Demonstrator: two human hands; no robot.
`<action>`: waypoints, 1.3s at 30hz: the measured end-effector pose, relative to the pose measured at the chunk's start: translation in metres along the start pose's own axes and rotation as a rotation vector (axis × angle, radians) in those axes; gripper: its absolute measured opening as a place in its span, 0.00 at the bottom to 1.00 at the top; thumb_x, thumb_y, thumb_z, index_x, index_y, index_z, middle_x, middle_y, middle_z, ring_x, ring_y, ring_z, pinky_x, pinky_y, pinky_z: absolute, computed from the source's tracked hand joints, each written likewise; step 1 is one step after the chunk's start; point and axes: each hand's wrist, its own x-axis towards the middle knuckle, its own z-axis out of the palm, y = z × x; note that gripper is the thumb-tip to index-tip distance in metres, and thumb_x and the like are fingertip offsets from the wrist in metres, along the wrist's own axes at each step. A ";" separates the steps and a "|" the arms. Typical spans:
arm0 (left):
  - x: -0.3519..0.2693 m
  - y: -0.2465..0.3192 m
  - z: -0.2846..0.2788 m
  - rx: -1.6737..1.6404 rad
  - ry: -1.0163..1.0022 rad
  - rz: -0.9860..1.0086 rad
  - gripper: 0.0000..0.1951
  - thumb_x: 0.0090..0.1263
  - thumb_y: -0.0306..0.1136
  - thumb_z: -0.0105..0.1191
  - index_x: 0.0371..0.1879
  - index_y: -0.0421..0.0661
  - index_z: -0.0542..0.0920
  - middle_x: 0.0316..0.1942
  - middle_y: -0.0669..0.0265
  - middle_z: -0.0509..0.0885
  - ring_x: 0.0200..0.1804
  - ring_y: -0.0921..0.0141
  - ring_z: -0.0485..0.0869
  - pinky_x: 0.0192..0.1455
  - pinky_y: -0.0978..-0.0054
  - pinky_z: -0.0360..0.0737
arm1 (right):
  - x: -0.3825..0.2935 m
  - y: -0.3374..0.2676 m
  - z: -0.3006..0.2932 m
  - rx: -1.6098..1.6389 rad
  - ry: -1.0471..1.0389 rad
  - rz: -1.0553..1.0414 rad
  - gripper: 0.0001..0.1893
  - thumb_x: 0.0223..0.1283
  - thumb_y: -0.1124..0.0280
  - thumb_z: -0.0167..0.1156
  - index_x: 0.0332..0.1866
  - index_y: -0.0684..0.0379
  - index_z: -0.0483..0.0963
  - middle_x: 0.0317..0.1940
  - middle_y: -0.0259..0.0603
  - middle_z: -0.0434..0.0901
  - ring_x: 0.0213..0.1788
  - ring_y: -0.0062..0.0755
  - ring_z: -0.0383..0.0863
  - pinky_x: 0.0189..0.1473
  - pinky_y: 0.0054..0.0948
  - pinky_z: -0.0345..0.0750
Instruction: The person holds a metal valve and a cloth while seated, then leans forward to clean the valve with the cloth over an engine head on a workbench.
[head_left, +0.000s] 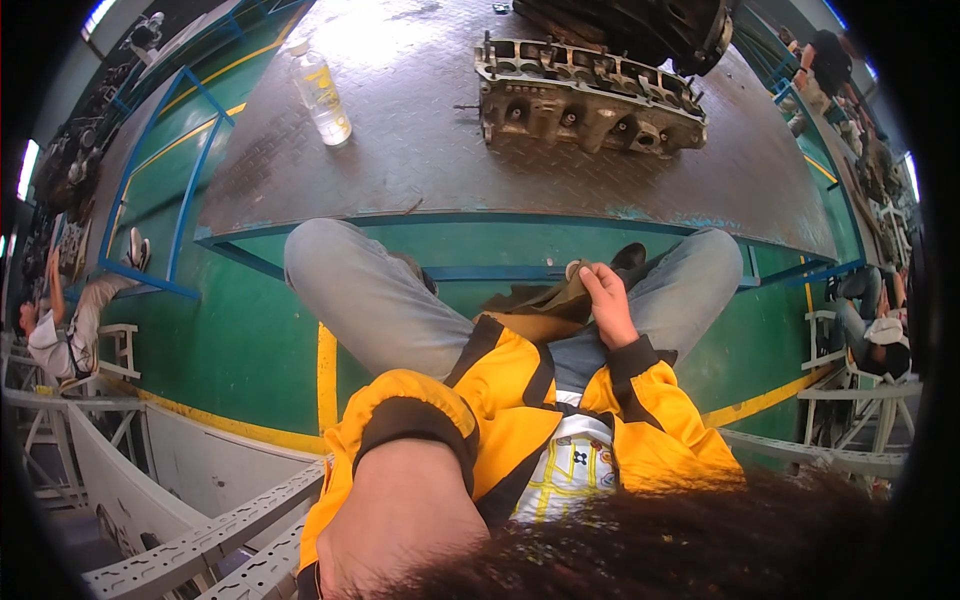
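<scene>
My right hand (609, 300) is between my knees, its thumb and fingers pinching a crumpled olive-brown sheet (536, 304), cloth or abrasive paper. A small round, pale metal-looking piece (574, 270) shows at the fingertips; the rest of it is hidden. My left hand (401, 536) is raised close to the camera at the lower edge, by dark hair. Its fingers are out of sight, so what they do is unclear. Ahead on the steel table (420, 176) lies an engine cylinder head (592, 105), with stud bolts standing up along its top.
A clear plastic bottle (324, 97) stands at the table's left. Behind the cylinder head sits a large dark engine part (645, 26). A blue frame edge (480, 219) runs above my knees. People sit at left (64, 337) and right (862, 315); another person (821, 75) stands farther back.
</scene>
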 end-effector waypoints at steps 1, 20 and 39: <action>0.001 0.001 0.002 0.002 0.001 -0.002 0.25 0.79 0.60 0.59 0.27 0.51 0.81 0.28 0.72 0.77 0.34 0.67 0.83 0.57 0.49 0.78 | 0.000 -0.001 0.002 0.002 -0.013 0.001 0.09 0.83 0.67 0.57 0.44 0.60 0.79 0.38 0.26 0.79 0.43 0.14 0.74 0.48 0.19 0.71; -0.024 0.000 -0.015 -0.250 0.012 0.102 0.25 0.79 0.61 0.59 0.27 0.52 0.81 0.28 0.72 0.76 0.34 0.67 0.84 0.60 0.48 0.74 | -0.006 -0.017 0.008 -0.015 0.029 -0.001 0.09 0.82 0.69 0.58 0.41 0.59 0.78 0.37 0.25 0.77 0.40 0.13 0.71 0.46 0.18 0.69; -0.237 -0.039 -0.050 0.383 1.562 -0.359 0.29 0.90 0.50 0.32 0.21 0.49 0.68 0.24 0.67 0.70 0.41 0.65 0.73 0.68 0.58 0.68 | -0.002 -0.010 0.003 -0.027 0.001 0.010 0.10 0.83 0.66 0.57 0.42 0.59 0.77 0.36 0.25 0.77 0.40 0.14 0.72 0.45 0.19 0.69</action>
